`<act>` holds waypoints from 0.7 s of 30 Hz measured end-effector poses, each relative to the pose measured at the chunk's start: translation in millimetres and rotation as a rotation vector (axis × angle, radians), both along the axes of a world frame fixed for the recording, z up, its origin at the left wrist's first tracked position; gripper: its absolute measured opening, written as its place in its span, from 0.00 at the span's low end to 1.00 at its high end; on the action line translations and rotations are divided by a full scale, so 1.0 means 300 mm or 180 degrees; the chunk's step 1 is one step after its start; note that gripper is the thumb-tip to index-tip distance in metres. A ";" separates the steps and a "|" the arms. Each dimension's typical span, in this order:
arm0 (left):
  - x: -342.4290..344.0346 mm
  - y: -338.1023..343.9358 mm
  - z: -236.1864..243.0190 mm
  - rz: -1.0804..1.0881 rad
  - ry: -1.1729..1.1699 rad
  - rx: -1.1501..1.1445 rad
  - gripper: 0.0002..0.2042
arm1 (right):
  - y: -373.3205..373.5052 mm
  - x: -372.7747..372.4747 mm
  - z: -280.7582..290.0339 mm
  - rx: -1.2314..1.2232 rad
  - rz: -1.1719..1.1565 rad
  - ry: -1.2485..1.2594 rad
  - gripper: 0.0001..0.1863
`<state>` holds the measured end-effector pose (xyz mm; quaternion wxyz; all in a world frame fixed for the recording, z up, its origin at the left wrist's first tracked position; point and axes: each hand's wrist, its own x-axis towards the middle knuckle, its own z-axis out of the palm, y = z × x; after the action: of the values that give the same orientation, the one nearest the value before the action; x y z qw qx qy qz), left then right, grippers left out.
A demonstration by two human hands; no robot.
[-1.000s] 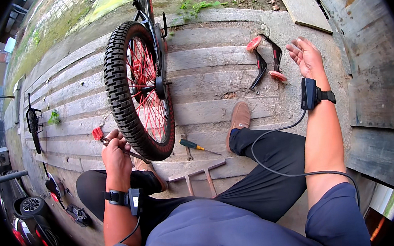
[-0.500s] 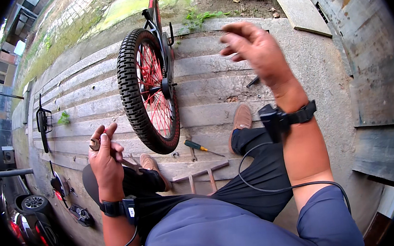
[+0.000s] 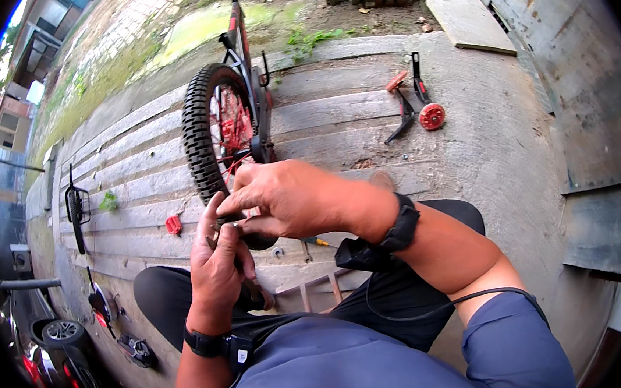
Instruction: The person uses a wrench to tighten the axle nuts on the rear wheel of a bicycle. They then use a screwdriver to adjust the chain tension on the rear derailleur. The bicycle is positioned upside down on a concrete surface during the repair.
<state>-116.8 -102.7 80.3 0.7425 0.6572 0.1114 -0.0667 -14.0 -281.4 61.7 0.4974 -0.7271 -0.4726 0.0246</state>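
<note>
My left hand [image 3: 219,265] is closed on a metal wrench [image 3: 213,239] in front of the bicycle's black knobbly tyre [image 3: 200,141]. My right hand [image 3: 285,200] reaches across to it, fingers bent at the wrench end beside my left thumb; what they pinch is hidden. The red-spoked wheel and dark frame stand just beyond my hands. On the slatted paving behind my hands lie a screwdriver [image 3: 320,241] and a spanner [image 3: 306,252], partly hidden, and a red object [image 3: 174,225] at the left.
Two black stabilisers with red wheels [image 3: 432,116] lie to the right. Rusty metal panels [image 3: 565,61] line the right edge. At left are a small bicycle [image 3: 75,209], other wheeled parts and a dark vehicle [image 3: 60,334]. A mossy yard with paving lies beyond.
My right hand has swung from the right side, near the stabilisers, across to my left hand. My left hand has risen slightly, still holding the wrench. The view has shifted a little.
</note>
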 end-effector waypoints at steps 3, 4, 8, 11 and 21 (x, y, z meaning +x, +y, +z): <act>-0.002 -0.009 -0.018 -0.0033 0.0037 -0.0041 0.26 | 0.012 -0.009 -0.021 0.0046 0.0037 -0.0068 0.13; -0.002 -0.025 -0.020 0.0110 -0.0027 0.0060 0.25 | 0.013 -0.011 -0.021 0.0105 0.0039 -0.0092 0.12; 0.009 -0.048 -0.026 0.0092 -0.0035 0.0112 0.25 | 0.002 -0.006 -0.035 0.0188 0.0013 -0.0066 0.09; 0.017 -0.036 -0.027 -0.0206 0.0011 0.0057 0.25 | -0.003 0.006 -0.050 0.0073 0.0092 -0.0037 0.09; 0.027 -0.034 -0.047 -0.0103 -0.0101 0.0688 0.25 | -0.235 0.235 -0.089 0.0409 -0.0812 0.1366 0.17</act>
<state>-108.7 -113.0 66.1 0.6677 0.7362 0.0955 -0.0559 56.6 -351.9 35.1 0.6305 -0.7259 -0.2613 0.0853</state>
